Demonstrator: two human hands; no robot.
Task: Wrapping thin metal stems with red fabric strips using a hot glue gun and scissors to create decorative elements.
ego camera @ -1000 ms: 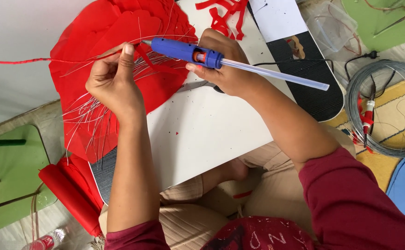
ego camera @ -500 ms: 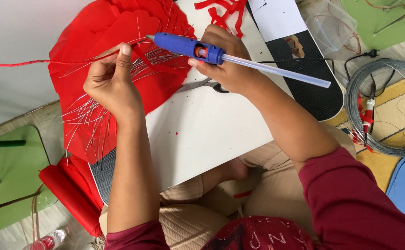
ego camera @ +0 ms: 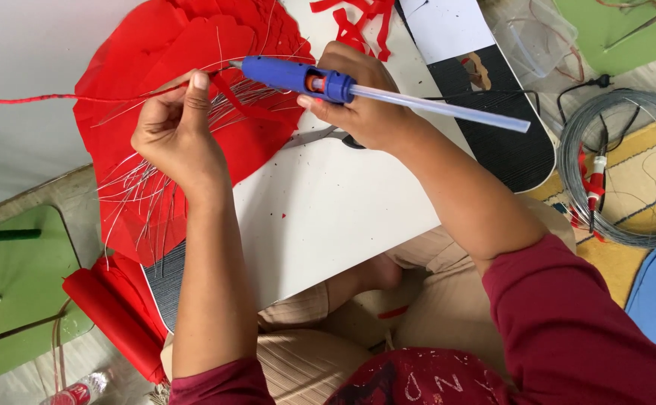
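My right hand grips a blue glue gun with a clear glue stick sticking out of its back. Its nozzle points left at a thin red-wrapped wire. My left hand pinches that wire and a red paper strip right at the nozzle. Under both hands lies a big red paper flower with many thin silvery wires fanning out over it, resting on a white board across my lap.
Scissors lie partly hidden under my right hand. A black-and-white board sits to the right, a coil of grey wire beyond it. Red paper scraps lie at the top, a red paper roll and green sheets at the left.
The glue gun has moved a little up and left, bringing its nozzle closer to my left hand's fingertips. My left hand stays pinched on the wire.
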